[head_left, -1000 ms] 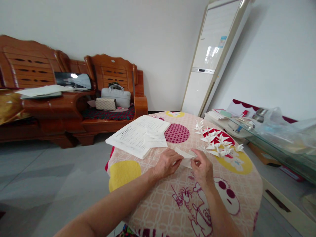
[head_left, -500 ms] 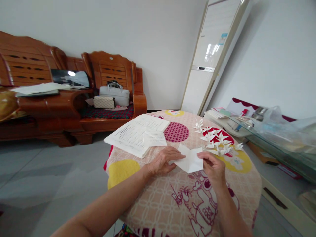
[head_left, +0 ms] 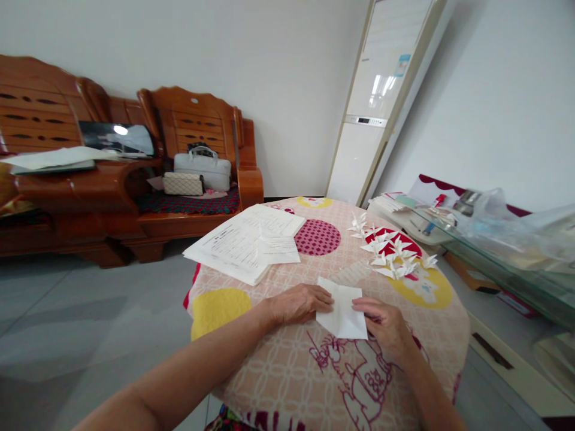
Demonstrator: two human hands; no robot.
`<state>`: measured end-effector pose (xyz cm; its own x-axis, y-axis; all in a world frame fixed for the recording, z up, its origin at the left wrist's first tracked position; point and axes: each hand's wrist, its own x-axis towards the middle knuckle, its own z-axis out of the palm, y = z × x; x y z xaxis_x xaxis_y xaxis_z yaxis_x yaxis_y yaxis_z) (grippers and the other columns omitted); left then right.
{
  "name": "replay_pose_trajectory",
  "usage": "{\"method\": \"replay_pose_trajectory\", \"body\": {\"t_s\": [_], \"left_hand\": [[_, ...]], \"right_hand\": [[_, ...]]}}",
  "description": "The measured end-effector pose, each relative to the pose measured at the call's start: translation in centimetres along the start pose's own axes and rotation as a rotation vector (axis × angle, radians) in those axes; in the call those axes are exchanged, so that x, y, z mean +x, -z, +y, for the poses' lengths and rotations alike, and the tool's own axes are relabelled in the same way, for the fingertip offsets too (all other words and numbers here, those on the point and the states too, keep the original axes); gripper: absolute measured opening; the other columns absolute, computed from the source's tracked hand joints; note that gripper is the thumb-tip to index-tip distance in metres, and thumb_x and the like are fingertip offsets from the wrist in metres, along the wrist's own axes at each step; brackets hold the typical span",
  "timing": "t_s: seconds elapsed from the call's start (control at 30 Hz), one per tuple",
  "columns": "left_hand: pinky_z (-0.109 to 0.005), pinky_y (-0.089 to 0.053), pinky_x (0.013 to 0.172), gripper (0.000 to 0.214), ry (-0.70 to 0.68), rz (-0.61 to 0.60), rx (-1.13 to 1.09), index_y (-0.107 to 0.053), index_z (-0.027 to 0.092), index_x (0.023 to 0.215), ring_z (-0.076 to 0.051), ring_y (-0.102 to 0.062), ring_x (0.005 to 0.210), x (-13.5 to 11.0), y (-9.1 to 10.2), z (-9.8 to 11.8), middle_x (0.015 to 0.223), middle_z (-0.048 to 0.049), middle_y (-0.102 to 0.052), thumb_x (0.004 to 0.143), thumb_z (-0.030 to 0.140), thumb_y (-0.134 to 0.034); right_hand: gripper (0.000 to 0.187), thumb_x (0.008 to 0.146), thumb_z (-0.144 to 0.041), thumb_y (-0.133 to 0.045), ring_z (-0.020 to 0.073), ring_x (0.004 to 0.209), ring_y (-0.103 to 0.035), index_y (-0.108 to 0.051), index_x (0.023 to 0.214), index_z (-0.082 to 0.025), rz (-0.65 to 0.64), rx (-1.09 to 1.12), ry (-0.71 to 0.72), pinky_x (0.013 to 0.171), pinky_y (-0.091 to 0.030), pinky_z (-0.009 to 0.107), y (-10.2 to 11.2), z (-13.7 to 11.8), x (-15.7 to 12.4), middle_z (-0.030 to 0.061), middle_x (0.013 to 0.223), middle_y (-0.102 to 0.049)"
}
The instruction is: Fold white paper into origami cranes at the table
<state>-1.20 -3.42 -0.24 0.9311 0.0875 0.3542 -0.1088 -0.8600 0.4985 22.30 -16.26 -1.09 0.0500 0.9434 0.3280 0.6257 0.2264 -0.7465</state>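
As the white paper (head_left: 344, 317) lies on the worktop (head_left: 265, 377), a little right of the lower centre of the frame, both hands are busy with it. The left hand (head_left: 300, 304) rests its fingers on the left side of the paper; its thumb is hidden, so I cannot tell if it also grips from below. The right hand (head_left: 389, 329) is grasping the right edge with its fingertips. Some creases are visible on the paper.

For this step, in my judgement, it is good to press lightly with the left fingers, so that the paper does not slip on the soft cloth (head_left: 233, 305), and to bring the edges together exactly before each crease is pressed hard.

Now the counting: there are two hands and one white paper between them. At the left of the worktop is one pile of printed sheets (head_left: 224, 245), whose number cannot be counted, with one smaller paper (head_left: 283, 250) on its right part. At the right lie more than six paper birds (head_left: 395, 257); they overlap, so the exact number is uncertain. In the upper left, two bags (head_left: 211, 172) stand on one armchair (head_left: 197, 114).
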Motion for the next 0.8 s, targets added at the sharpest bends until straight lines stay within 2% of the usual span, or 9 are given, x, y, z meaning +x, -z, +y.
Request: {"method": "replay_pose_trajectory", "body": {"t_s": [0.13,0.23,0.37,0.5,0.63,0.73,0.8], "left_hand": [[-0.036,-0.045,0.101,0.032,-0.011,-0.012,-0.016,-0.068,0.020,0.111,-0.023,-0.060,0.114,-0.2,0.0,-0.3,0.118,-0.0133,-0.067,0.084,0.013,-0.055],[-0.034,-0.046,0.098,0.032,0.021,-0.002,-0.016,-0.067,0.021,0.113,-0.022,-0.061,0.112,-0.4,0.2,-0.5,0.118,-0.0123,-0.067,0.087,0.013,-0.051],[-0.032,-0.047,0.094,0.030,0.084,0.016,-0.027,-0.069,0.021,0.109,-0.020,-0.063,0.107,-0.5,0.5,-0.5,0.112,-0.0104,-0.070,0.089,0.014,-0.047],[-0.030,-0.045,0.094,0.028,0.121,0.026,-0.045,-0.070,0.021,0.105,-0.019,-0.063,0.103,-0.3,0.7,-0.2,0.106,-0.0091,-0.071,0.091,0.018,-0.046],[-0.027,-0.045,0.087,0.027,0.187,0.047,-0.059,-0.071,0.021,0.104,-0.018,-0.064,0.095,-0.1,0.6,0.0,0.100,-0.0072,-0.072,0.092,0.021,-0.046],[-0.023,-0.044,0.073,0.024,0.324,0.117,-0.096,-0.072,0.018,0.094,-0.016,-0.062,0.080,0.0,0.3,-0.1,0.087,-0.0047,-0.072,0.090,0.027,-0.050],[-0.021,-0.039,0.061,0.023,0.445,0.177,-0.126,-0.071,0.016,0.081,-0.013,-0.056,0.065,0.3,0.0,-0.4,0.071,-0.0011,-0.066,0.087,0.029,-0.053]], "right_hand": [[0.043,0.073,-0.007,-0.052,0.0252,0.112,-0.062,-0.075,0.104,-0.026,-0.099,-0.242,0.166,0.102,-0.042,0.048,-0.3,0.9,-0.7,0.0082,0.120,-0.068],[0.039,0.077,-0.007,-0.051,0.0236,0.102,-0.066,-0.076,0.099,-0.026,-0.123,-0.276,0.225,0.104,-0.039,0.050,-0.3,1.1,-0.6,0.0076,0.109,-0.073],[0.028,0.082,-0.014,-0.053,0.0227,0.094,-0.069,-0.078,0.090,-0.025,-0.126,-0.223,0.175,0.101,-0.043,0.046,0.2,0.8,0.0,0.0079,0.099,-0.076],[0.019,0.079,-0.019,-0.061,0.0246,0.093,-0.068,-0.078,0.087,-0.023,-0.126,-0.171,0.094,0.100,-0.043,0.044,0.3,-0.2,0.3,0.0085,0.096,-0.076],[0.016,0.079,-0.024,-0.062,0.0228,0.088,-0.068,-0.077,0.085,-0.021,-0.136,-0.060,-0.007,0.088,-0.049,0.035,0.0,-1.4,0.4,0.0067,0.091,-0.075],[0.019,0.079,-0.030,-0.062,0.0200,0.070,-0.066,-0.076,0.075,-0.018,-0.093,0.000,-0.161,0.067,-0.050,0.028,-0.3,-1.4,0.6,0.0044,0.074,-0.073],[0.023,0.076,-0.034,-0.063,0.0160,0.052,-0.059,-0.072,0.066,-0.015,-0.045,0.032,-0.314,0.049,-0.042,0.024,-0.5,-0.9,0.7,0.0027,0.059,-0.068]]}}
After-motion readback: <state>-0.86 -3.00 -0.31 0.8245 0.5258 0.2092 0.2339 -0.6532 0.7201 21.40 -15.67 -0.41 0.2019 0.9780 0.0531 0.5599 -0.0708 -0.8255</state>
